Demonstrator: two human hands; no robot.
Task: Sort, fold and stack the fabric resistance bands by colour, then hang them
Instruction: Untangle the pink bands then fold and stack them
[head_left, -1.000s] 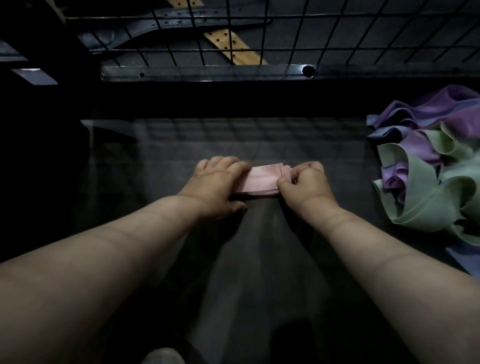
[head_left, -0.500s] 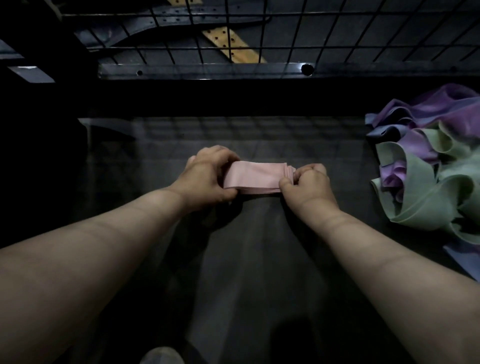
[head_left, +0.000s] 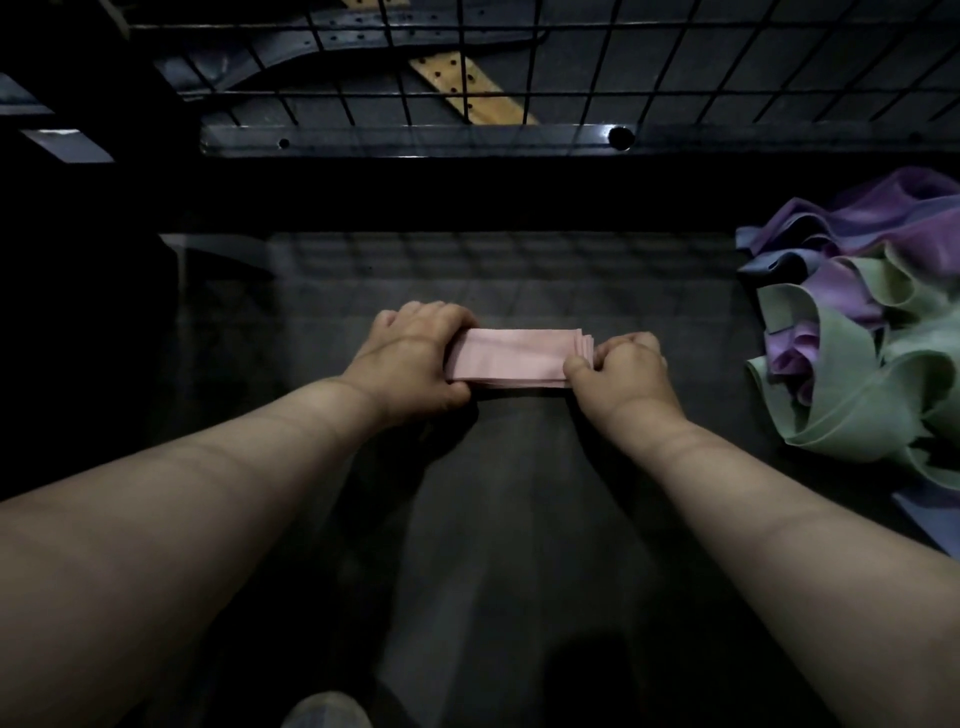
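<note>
Showing layered edges, folded pink bands (head_left: 511, 358)

Single head-worn wide-angle view, faces forward and down, close over dark table (head_left: 519, 519), folded pink bands (head_left: 511, 358) centre frame, wire grid (head_left: 597, 93) at top edge, loose bands (head_left: 852, 395) cut off right.

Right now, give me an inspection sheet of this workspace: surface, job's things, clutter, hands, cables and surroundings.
Surface: dark table top, dimly lit.
Job's things: folded pink band stack between the hands; loose heap of purple, green and blue bands at the right.
Clutter: nothing seen.
Hands: left hand grips the stack's left end; right hand pinches its right end.
Cables: nothing seen.
Surroundings: wire grid at the back, a dark perforated strap and a tan perforated strap behind it.
</note>
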